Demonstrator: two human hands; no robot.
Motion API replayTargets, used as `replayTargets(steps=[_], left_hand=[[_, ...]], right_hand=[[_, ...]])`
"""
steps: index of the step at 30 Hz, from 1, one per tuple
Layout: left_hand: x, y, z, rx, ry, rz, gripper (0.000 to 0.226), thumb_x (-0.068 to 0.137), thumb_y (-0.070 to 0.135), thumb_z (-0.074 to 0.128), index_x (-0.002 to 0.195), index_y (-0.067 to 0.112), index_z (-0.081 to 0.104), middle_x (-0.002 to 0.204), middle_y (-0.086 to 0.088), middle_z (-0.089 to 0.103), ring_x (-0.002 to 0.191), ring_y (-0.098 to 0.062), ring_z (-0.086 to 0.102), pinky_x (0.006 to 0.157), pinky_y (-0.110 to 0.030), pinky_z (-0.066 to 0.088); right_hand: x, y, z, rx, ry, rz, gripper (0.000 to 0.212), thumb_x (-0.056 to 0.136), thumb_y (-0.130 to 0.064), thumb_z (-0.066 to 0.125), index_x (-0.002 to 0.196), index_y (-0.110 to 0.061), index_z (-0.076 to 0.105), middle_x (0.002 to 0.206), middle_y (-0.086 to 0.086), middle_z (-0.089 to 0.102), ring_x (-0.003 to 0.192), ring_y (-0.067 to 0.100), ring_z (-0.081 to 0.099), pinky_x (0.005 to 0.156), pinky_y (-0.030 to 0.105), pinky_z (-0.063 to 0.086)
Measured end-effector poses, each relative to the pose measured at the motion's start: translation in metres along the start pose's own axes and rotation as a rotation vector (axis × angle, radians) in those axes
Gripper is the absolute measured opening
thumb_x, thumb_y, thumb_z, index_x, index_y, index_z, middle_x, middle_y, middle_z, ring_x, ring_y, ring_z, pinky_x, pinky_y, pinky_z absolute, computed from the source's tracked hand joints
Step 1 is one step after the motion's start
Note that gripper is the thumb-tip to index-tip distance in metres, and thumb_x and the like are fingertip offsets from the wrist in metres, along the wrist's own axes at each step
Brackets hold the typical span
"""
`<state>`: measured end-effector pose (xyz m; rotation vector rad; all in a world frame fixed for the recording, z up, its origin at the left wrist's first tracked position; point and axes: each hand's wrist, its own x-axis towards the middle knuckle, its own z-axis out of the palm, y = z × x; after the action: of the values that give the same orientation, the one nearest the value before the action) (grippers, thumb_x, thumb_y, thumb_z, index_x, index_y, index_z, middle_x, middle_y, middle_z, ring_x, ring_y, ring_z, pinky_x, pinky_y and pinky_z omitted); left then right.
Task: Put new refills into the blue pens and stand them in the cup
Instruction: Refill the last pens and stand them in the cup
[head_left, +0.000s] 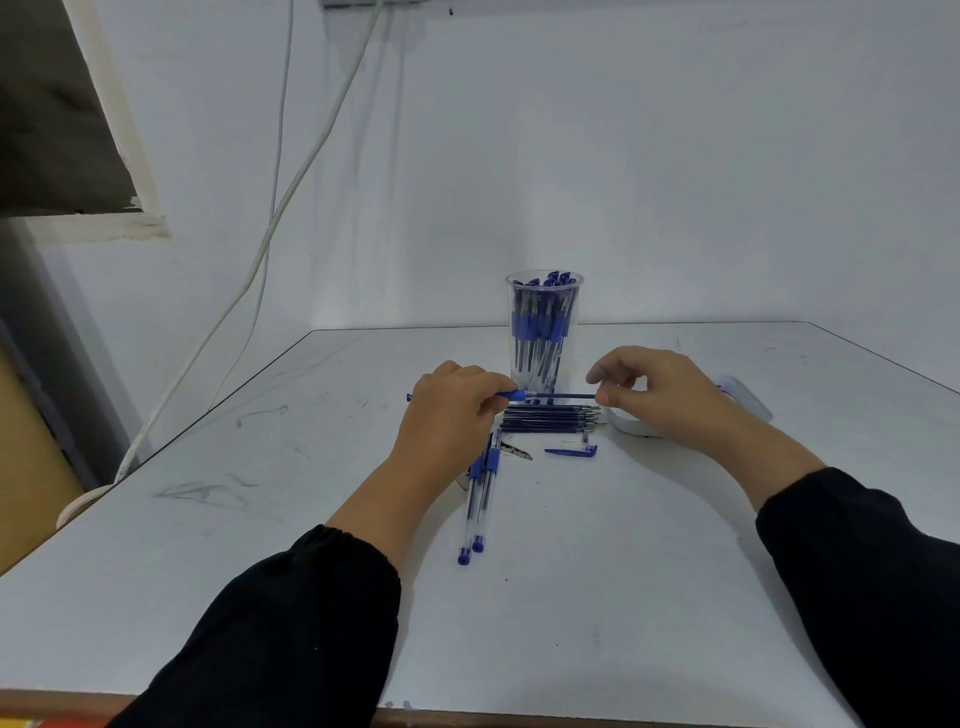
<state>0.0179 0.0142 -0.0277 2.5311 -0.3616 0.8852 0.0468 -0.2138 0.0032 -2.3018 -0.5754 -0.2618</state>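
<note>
My left hand (453, 402) grips a blue pen barrel (511, 395) held level above the table, its end cap sticking out to the left. My right hand (657, 389) pinches the right end of a dark refill (563, 396) that runs into the barrel's blue grip. Below them lies a row of several dark refills (550, 418). Two blue pens (480, 499) lie side by side nearer to me, partly under my left wrist. A blue pen cap (571, 450) rests to their right. The clear cup (544, 327) behind my hands holds several blue pens upright.
A white container (748, 402) sits at the right, mostly behind my right hand. A small dark metal piece (517, 451) lies by the two pens. The white table (623, 597) meets the wall behind the cup; cables hang at the left.
</note>
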Motion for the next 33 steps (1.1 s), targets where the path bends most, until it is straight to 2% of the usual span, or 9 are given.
replayTargets(steps=[4, 11, 17, 19, 23, 24, 27, 30, 33], left_hand=[[0.000, 0.002, 0.002, -0.038, 0.013, 0.032, 0.024, 0.092, 0.013, 0.057, 0.111, 0.020, 0.069, 0.099, 0.001, 0.070, 0.092, -0.020, 0.053, 0.083, -0.032, 0.037], [-0.001, 0.006, 0.009, -0.047, 0.017, 0.089, 0.022, 0.089, 0.011, 0.059, 0.105, 0.022, 0.072, 0.093, 0.001, 0.071, 0.087, -0.021, 0.053, 0.079, -0.038, 0.042], [-0.001, 0.006, 0.007, -0.037, 0.011, 0.085, 0.023, 0.090, 0.012, 0.058, 0.107, 0.021, 0.071, 0.095, 0.000, 0.071, 0.088, -0.021, 0.053, 0.080, -0.039, 0.043], [-0.001, 0.005, 0.007, -0.045, 0.020, 0.077, 0.023, 0.090, 0.011, 0.058, 0.106, 0.021, 0.071, 0.094, 0.001, 0.071, 0.088, -0.021, 0.053, 0.081, -0.040, 0.044], [-0.001, 0.004, 0.007, -0.029, -0.007, 0.053, 0.025, 0.092, 0.014, 0.055, 0.110, 0.023, 0.069, 0.098, 0.003, 0.070, 0.091, -0.019, 0.052, 0.085, -0.037, 0.042], [-0.001, 0.004, 0.007, -0.022, -0.009, 0.052, 0.025, 0.093, 0.014, 0.055, 0.111, 0.024, 0.069, 0.099, 0.003, 0.070, 0.092, -0.019, 0.052, 0.085, -0.037, 0.042], [-0.001, 0.003, 0.008, -0.021, -0.005, 0.052, 0.025, 0.092, 0.014, 0.056, 0.111, 0.024, 0.069, 0.099, 0.003, 0.070, 0.091, -0.018, 0.052, 0.084, -0.035, 0.042], [-0.001, 0.003, 0.008, -0.022, -0.002, 0.052, 0.024, 0.092, 0.013, 0.057, 0.110, 0.023, 0.069, 0.098, 0.004, 0.070, 0.090, -0.019, 0.052, 0.083, -0.035, 0.042], [-0.001, 0.003, 0.008, -0.024, 0.008, 0.056, 0.024, 0.091, 0.014, 0.057, 0.109, 0.023, 0.070, 0.097, 0.003, 0.070, 0.090, -0.019, 0.052, 0.082, -0.036, 0.042]], right_hand=[[0.000, -0.004, 0.012, 0.152, 0.032, 0.001, 0.015, 0.090, -0.015, 0.062, 0.093, -0.030, 0.063, 0.083, -0.004, 0.067, 0.086, 0.008, 0.059, 0.073, 0.021, 0.041], [0.000, -0.015, 0.031, 0.331, 0.054, 0.035, 0.014, 0.089, -0.013, 0.063, 0.091, -0.027, 0.061, 0.078, 0.000, 0.069, 0.075, 0.018, 0.060, 0.073, 0.030, 0.046], [0.000, -0.015, 0.029, 0.360, 0.043, 0.051, 0.024, 0.087, -0.003, 0.060, 0.094, -0.026, 0.063, 0.084, -0.005, 0.074, 0.086, 0.012, 0.066, 0.080, 0.025, 0.049], [0.001, -0.010, 0.025, 0.243, 0.036, 0.056, 0.023, 0.088, -0.005, 0.061, 0.091, -0.027, 0.066, 0.089, -0.008, 0.072, 0.088, 0.010, 0.063, 0.079, 0.021, 0.046], [0.004, 0.004, 0.019, -0.459, -0.110, -0.048, 0.017, 0.089, -0.027, 0.065, 0.101, -0.037, 0.072, 0.095, -0.014, 0.064, 0.103, 0.011, 0.048, 0.086, 0.027, 0.033], [0.005, 0.006, 0.019, -0.552, -0.141, -0.067, 0.017, 0.089, -0.032, 0.064, 0.104, -0.038, 0.071, 0.096, -0.015, 0.063, 0.106, 0.011, 0.045, 0.087, 0.029, 0.031], [0.005, 0.004, 0.020, -0.607, -0.146, -0.091, 0.017, 0.089, -0.038, 0.063, 0.103, -0.041, 0.071, 0.091, -0.018, 0.058, 0.107, 0.009, 0.042, 0.082, 0.029, 0.024], [0.006, 0.006, 0.022, -0.613, -0.120, -0.125, 0.014, 0.089, -0.037, 0.062, 0.099, -0.040, 0.071, 0.085, -0.021, 0.055, 0.103, 0.007, 0.043, 0.084, 0.029, 0.026], [0.004, 0.006, 0.021, -0.381, -0.028, -0.082, 0.009, 0.089, -0.030, 0.062, 0.093, -0.034, 0.070, 0.083, -0.021, 0.061, 0.089, 0.006, 0.050, 0.085, 0.028, 0.035]])
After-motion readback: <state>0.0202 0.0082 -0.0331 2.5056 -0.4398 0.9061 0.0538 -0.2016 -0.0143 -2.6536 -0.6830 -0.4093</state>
